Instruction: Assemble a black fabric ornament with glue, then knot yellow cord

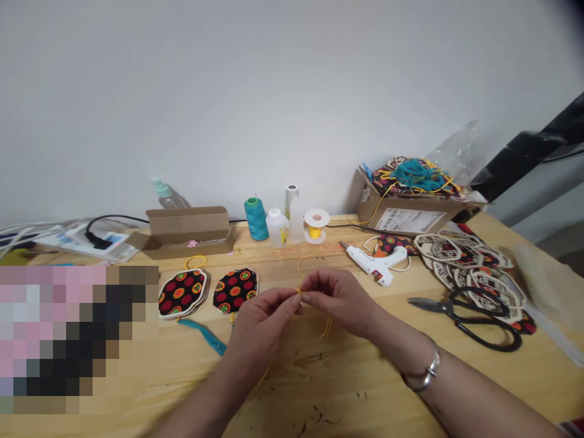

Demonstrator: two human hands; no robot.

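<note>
Fingertip to fingertip, both hands pinch a thin yellow cord (299,291) over the middle of the table. My left hand (267,322) is closed on it from the left, and my right hand (340,301) pinches it from the right. Loose cord ends hang below the right hand, and one strand runs up towards the spool of yellow cord (315,232). Just beyond my left hand lies an eight-sided patterned fabric piece (236,291). Left of it is a stack of similar pieces (182,293) with a yellow loop and a teal tassel (203,336).
Black-handled scissors (479,316) and a white glue gun (378,261) lie to the right, beside cut-out wooden frames (497,289). At the back stand teal thread (256,220), small bottles (276,227), an open cardboard box (189,234) and a filled carton (406,210).
</note>
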